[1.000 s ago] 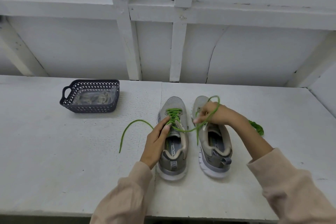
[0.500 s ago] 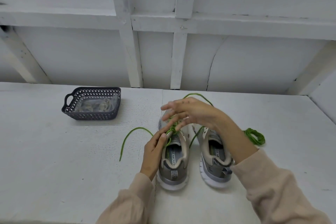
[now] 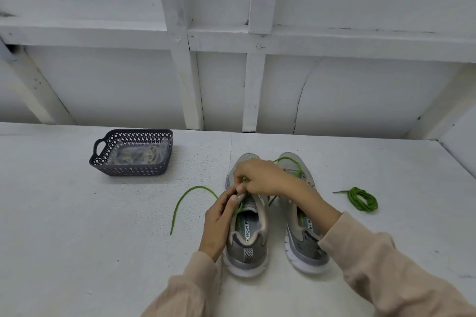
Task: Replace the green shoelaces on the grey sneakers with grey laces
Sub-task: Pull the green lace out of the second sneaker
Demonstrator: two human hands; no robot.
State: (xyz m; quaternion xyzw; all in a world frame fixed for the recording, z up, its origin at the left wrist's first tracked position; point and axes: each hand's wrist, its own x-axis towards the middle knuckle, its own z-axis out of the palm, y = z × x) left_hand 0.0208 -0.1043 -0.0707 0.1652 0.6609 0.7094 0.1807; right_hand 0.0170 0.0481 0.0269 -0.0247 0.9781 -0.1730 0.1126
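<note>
laced sneaker (image 3: 247, 229) on tabletop (image 3: 77, 239): long axis runs away from the person, toe far, heel near. left hand (image 3: 219, 224) pinches its upper by the tongue; right hand (image 3: 260, 177) pinches the green lace (image 3: 190, 191) over its eyelets. second sneaker (image 3: 305, 239) just right of it, parallel. coiled green lace (image 3: 362, 199) further right.

Grey sneakers (image 3: 247, 242) with white soles, beige collars and a black-and-white chevron heel tab (image 3: 248, 252); bright green lace (image 3: 190, 191) at the fingers (image 3: 228, 197) and trailing left of them; second green lace (image 3: 362, 199), coiled, to their right; dark grey basket (image 3: 128, 166) with diamond lattice, beyond and left; white table (image 3: 77, 239); beige sleeves (image 3: 386, 265).
</note>
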